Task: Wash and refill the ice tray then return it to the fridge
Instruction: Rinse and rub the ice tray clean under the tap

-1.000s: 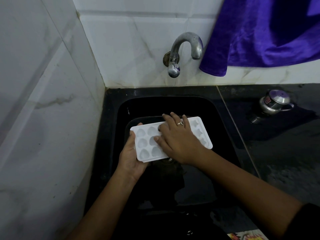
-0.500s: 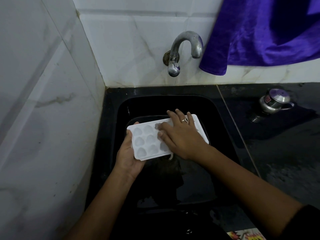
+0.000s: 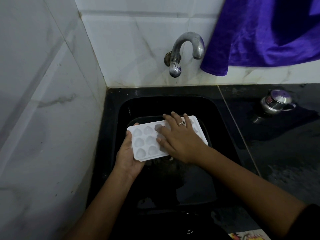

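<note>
White plastic ice tray with rounded, heart-like cells in three rows sits in the middle of the head view, held over the black rectangular sink and below the wall tap. Its long side runs from left to right, and its cells face up.

The left hand grips the tray's short left end. The palm cups the near left corner, the thumb lies against the left edge, and one fingertip shows at the far left corner. The right hand lies flat on top of the tray with its fingers straight and spread (a ring shows on one of them). It covers the middle and right cells and grips nothing. The fingertips reach the tray's far long edge.

Under the tray a dark curved rim shows inside the sink; what it belongs to cannot be told in the low light.

The curved grey metal tap comes out of the white marble-patterned tiled wall behind the sink, its spout bending down to the right. A purple velvety cloth hangs just beside the tap, on the right.

To the right of the sink lies the black stone desk, and a small steel lidded pot stands on it near the wall, well apart from the tray. A colourful printed packet shows at the bottom edge.
</note>
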The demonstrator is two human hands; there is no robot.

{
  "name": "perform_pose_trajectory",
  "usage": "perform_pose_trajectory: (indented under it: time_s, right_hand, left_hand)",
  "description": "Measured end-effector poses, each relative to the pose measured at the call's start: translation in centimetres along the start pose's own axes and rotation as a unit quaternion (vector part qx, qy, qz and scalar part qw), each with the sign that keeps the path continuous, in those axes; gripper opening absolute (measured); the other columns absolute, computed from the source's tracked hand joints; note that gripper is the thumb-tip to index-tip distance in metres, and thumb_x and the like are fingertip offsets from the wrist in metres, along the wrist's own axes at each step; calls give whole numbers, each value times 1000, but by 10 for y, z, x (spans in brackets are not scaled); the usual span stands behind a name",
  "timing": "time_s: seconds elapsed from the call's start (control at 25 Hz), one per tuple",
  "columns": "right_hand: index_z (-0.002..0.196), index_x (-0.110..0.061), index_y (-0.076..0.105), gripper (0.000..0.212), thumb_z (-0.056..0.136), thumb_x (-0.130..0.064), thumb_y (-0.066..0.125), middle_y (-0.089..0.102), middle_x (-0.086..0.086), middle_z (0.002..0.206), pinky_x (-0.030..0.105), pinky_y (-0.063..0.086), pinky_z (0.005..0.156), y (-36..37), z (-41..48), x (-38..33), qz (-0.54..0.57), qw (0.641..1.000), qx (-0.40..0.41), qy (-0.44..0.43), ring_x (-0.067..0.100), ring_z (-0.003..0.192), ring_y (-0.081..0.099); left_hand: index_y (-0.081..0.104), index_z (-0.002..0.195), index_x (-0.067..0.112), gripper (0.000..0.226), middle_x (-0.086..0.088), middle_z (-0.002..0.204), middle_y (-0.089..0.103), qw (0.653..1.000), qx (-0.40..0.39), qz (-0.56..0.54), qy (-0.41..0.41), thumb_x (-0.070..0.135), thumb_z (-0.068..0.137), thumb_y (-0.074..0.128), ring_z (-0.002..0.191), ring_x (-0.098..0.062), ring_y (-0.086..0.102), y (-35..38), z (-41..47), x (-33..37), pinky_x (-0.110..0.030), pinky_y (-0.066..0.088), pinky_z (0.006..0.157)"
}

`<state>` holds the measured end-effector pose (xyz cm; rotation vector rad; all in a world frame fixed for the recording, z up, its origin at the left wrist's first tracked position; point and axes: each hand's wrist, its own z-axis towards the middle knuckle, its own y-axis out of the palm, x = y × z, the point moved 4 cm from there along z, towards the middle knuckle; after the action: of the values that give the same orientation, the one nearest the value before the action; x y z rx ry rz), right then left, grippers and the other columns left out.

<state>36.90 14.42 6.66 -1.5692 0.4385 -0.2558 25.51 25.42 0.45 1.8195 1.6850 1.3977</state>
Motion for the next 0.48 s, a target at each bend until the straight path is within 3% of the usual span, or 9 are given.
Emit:
perform_pose_trajectory:
  time_s: [0.12, 0.24, 0.36, 0.48]
  right_hand:
    - [131, -27, 56, 63, 100, -59, 11, 26, 16, 167, 64, 4, 124, -10, 6, 6, 15, 999, 13, 39, 39, 156, 15]
    - [138, -22, 51, 68, 100, -61, 10, 26, 15, 167, 64, 4, 125, -2, 3, -3, -3, 1000, -3, 1, 38, 157, 15]
    - [138, -31, 52, 58, 103, -58, 15, 25, 15, 167, 64, 2, 124, -6, 4, 5, 15, 1000, 8, 15, 39, 157, 13]
    - [134, -20, 54, 71, 99, -61, 8, 27, 16, 167, 63, 4, 125, -5, 8, -3, 13, 999, 5, 31, 38, 156, 16]
  left_hand:
    - [53, 150, 25, 50, -20, 140, 65, 1000, -5, -1, 2, 49, 109, 39, 118, -38, 70, 4, 0, -1, -59, 61, 86]
    - [46, 156, 23, 58, -21, 146, 60, 1000, -4, 1, -11, 52, 106, 43, 130, -40, 61, 2, -1, -2, -61, 58, 93]
    - [53, 149, 25, 50, -20, 143, 63, 1000, -8, 1, 10, 50, 107, 40, 119, -38, 69, 2, 0, 3, -62, 58, 92]
    - [48, 155, 23, 55, -21, 145, 62, 1000, -6, -1, -5, 50, 107, 40, 121, -38, 67, 5, -3, -3, -61, 58, 93]
